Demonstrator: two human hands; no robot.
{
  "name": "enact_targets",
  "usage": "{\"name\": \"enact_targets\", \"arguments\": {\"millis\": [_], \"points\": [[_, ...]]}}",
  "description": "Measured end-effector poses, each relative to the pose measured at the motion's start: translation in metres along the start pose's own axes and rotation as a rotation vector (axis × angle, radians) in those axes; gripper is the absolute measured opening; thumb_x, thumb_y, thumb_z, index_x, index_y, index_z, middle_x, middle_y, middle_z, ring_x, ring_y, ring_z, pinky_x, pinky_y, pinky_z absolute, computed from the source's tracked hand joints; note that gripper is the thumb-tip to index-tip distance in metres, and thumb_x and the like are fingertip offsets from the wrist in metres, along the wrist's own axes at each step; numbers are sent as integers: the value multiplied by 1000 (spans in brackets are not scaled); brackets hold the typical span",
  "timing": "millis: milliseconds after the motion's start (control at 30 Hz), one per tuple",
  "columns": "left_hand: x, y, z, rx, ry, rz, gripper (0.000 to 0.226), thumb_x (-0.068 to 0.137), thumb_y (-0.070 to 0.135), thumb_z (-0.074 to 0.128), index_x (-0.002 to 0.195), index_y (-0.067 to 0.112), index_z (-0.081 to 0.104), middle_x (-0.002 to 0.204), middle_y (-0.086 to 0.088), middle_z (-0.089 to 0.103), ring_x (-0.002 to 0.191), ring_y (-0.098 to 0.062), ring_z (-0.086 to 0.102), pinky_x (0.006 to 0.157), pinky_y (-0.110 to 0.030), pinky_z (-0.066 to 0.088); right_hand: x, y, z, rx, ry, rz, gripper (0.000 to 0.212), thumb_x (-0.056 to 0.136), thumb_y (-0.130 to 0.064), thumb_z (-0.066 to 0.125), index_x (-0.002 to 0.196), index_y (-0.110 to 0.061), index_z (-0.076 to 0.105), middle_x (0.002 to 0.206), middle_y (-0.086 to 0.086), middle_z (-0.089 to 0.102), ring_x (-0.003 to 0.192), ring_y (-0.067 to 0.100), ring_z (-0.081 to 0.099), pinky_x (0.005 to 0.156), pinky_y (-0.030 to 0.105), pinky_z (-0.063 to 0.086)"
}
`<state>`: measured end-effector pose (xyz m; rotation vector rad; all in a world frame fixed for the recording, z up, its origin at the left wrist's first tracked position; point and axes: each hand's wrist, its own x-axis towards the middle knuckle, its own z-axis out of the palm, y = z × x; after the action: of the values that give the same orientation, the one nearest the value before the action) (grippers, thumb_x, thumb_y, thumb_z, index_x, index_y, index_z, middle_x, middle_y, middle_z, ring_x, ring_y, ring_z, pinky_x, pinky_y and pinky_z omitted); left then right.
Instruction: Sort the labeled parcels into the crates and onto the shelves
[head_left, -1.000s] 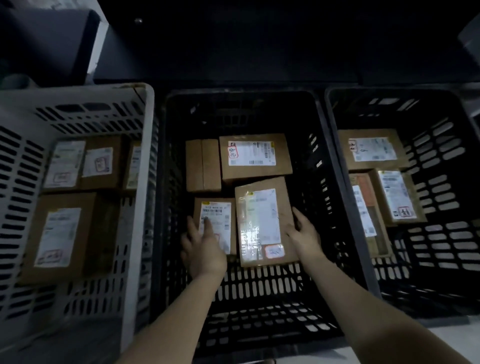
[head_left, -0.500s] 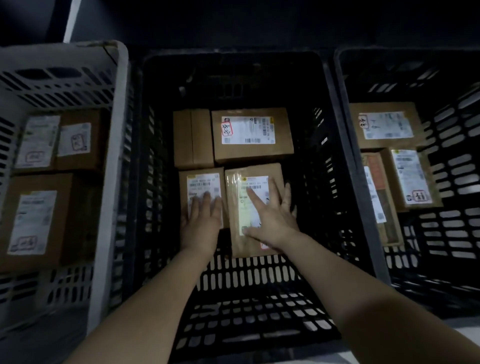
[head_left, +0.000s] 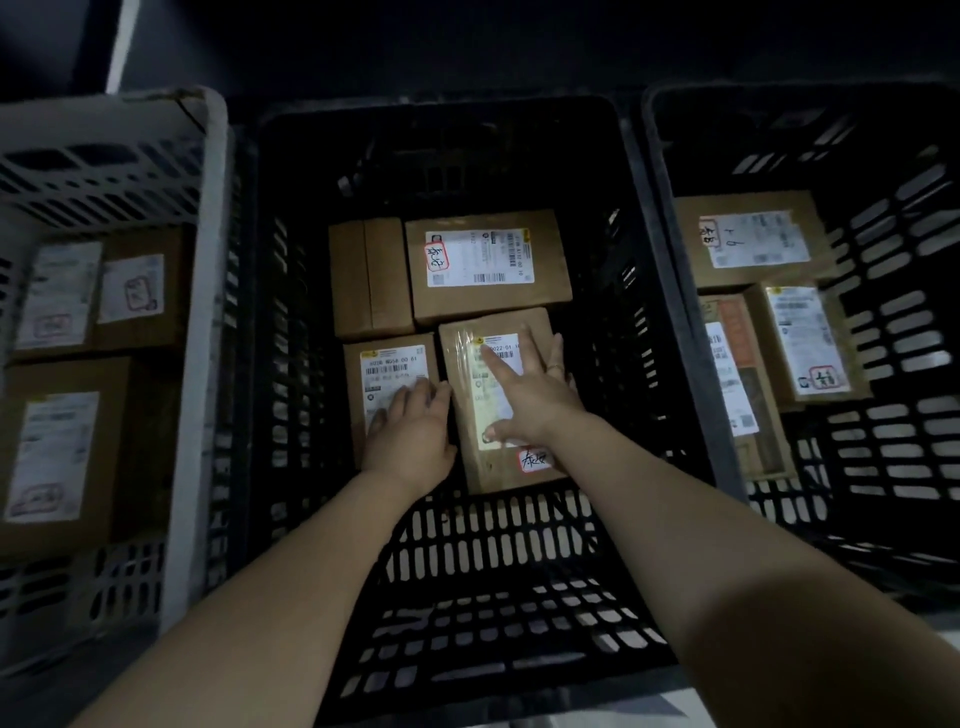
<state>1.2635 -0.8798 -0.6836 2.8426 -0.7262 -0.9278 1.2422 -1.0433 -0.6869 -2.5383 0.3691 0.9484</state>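
Hands both flat, fingers straight, gripping nothing: left hand (head_left: 410, 436) on the small labelled parcel (head_left: 387, 364), right hand (head_left: 535, 400) spread over the taped parcel (head_left: 467, 400) just beside it. I see both parcels low in the middle black crate (head_left: 519, 571), two more boxes (head_left: 488, 270) behind them. White crate (head_left: 197, 364) at left and third crate (head_left: 883, 467) at right each hold parcels.

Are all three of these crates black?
No, the left crate is white, while the middle crate and the right crate are black.

Dark wall (head_left: 519, 47) behind, w/ pale vertical strip (head_left: 116, 47) top left; light floor (head_left: 571, 716) at btm.
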Motion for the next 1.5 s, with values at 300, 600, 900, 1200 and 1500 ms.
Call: {"name": "enact_targets", "arguments": {"millis": [300,600,900,1200,1500], "points": [[-12,4,-4,-46,-163,46,76,93,30,50,152,17,3,158,-4,10,142,-24,15,113,-43,19,-5,-3,7,540,261,330,93,82,-40,70,152,-19,12,147,15,34,125,38,47,99,42,46],[-20,2,1,-106,-111,8,80,94,22,49,151,15,-7,159,-8,1,143,-28,9,114,-39,19,-22,25,26,1337,135,375,70,85,-38,70,141,-25,29,115,7,62,88,21,63,65,31,50],[-19,0,10,-16,-42,40,74,96,43,41,151,21,-3,158,1,7,136,-28,18,105,-42,31,-25,28,45,1384,-75,393,100,72,-66,68,151,-27,20,130,5,60,114,25,58,92,42,48],[-16,-5,19,-97,21,-38,68,99,42,34,151,25,-7,157,4,15,138,-23,15,110,-49,25,-22,30,44,1425,24,280,64,88,-45,63,144,-35,32,117,2,65,101,23,65,80,39,54],[-28,-17,-18,-347,-101,-64,60,101,40,30,151,16,9,154,-10,27,138,-29,28,111,-40,30,-72,-6,24,1506,206,454,102,69,-38,80,145,-52,13,135,10,50,110,31,57,85,47,53]]}}
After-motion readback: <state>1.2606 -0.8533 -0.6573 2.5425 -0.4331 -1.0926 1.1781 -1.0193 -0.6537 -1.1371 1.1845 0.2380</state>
